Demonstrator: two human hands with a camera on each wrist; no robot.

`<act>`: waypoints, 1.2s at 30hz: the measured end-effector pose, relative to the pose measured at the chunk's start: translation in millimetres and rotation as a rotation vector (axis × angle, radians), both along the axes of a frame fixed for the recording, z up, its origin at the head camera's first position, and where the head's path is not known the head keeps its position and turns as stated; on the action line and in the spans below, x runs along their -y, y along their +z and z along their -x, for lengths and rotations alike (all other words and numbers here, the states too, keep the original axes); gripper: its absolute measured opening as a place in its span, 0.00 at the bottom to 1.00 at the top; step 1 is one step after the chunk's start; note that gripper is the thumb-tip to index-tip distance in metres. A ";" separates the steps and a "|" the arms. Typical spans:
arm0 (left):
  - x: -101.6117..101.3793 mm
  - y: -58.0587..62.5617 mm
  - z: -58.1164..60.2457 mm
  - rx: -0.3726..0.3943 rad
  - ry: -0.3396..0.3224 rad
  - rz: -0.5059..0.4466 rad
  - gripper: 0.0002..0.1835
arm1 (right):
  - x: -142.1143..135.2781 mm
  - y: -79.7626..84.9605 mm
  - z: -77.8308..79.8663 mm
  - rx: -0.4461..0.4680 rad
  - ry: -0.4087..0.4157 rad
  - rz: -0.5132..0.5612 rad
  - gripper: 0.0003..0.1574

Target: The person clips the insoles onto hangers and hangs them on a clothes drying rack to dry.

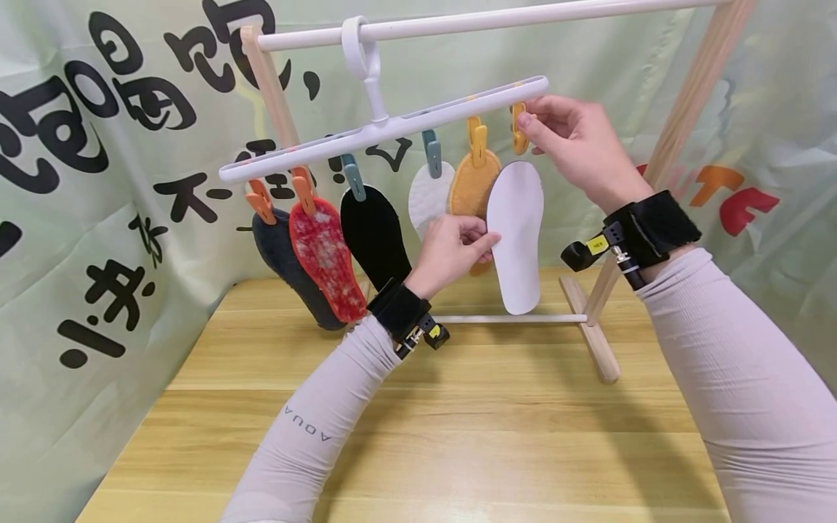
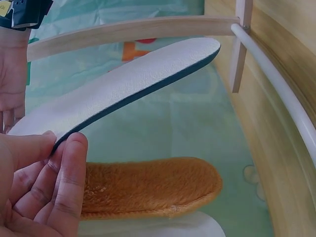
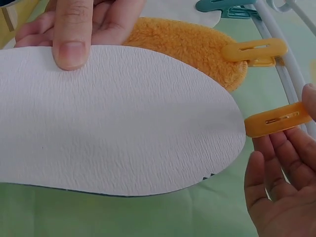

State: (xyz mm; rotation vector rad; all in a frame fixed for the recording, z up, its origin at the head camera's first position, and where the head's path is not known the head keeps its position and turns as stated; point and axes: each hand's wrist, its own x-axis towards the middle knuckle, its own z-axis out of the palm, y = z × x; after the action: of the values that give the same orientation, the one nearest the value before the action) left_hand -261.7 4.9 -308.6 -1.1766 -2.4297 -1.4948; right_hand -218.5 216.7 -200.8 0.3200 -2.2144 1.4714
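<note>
My left hand (image 1: 447, 250) pinches the edge of a white insole (image 1: 518, 240) between thumb and fingers; the left wrist view shows a thin dark layer along its side. The insole hangs upright below the right end of a white clip hanger (image 1: 294, 155). At that end, my right hand (image 1: 582, 145) pinches a yellow clothespin (image 1: 519, 129) attached to the hanger. In the right wrist view, the clothespin's tip (image 3: 254, 127) is right at the insole's rounded end. Just left, a second yellow clothespin (image 1: 479, 145) grips a fuzzy orange-yellow insole (image 1: 472, 185).
Farther left hang another white insole (image 1: 428, 192), a black one (image 1: 371, 232), a red-and-white one (image 1: 327, 254) and a dark grey one (image 1: 288, 254). The hanger hooks over a white rod (image 1: 497, 22) on a wooden rack (image 1: 693, 94), standing on a wooden table (image 1: 458, 436).
</note>
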 end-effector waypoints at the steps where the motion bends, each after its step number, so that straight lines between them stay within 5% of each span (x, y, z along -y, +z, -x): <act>1: -0.1 0.0 0.0 0.003 -0.001 -0.004 0.09 | -0.2 -0.4 -0.3 -0.007 -0.002 0.005 0.21; 36: -2.7 1.5 -1.0 -0.069 0.035 0.008 0.09 | -1.9 -0.8 5.7 -0.050 -0.061 0.082 0.17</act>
State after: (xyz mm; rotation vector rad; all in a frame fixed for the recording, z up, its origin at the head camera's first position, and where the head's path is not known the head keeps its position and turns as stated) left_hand -260.7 7.6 -307.0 -1.1604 -2.4007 -1.4127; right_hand -224.2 218.6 -201.6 0.2571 -2.0997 1.5004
